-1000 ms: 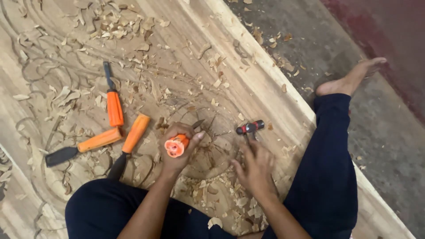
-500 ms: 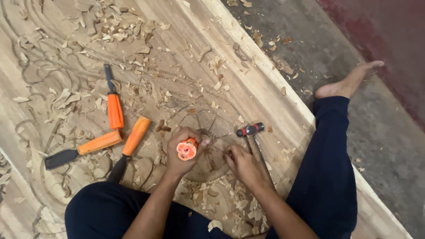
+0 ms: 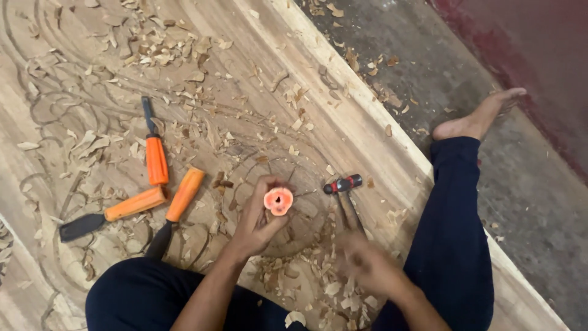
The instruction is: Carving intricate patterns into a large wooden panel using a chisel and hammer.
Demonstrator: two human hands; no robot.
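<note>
My left hand (image 3: 252, 225) is wrapped around an upright chisel (image 3: 278, 200); I see its worn orange handle end from above, set on a round carved shape in the wooden panel (image 3: 343, 125). My right hand (image 3: 369, 265) is blurred, low over wood shavings just below the chisel. A small hammer (image 3: 343, 184) with a red and black head lies on the panel, and its handle runs down toward my right hand. The blur hides whether that hand touches the handle.
Three more orange-handled chisels lie left of my hand: one upright (image 3: 156, 158), one flat-bladed (image 3: 130, 206), one slanted (image 3: 184, 195). Shavings litter the carved panel. My dark-trousered legs and bare foot (image 3: 478, 119) flank it; dark floor (image 3: 527, 184) lies to the right.
My right hand has slid down and right from beside the chisel and is now blurred. The chisel, my left hand and the hammer have stayed about where they were.
</note>
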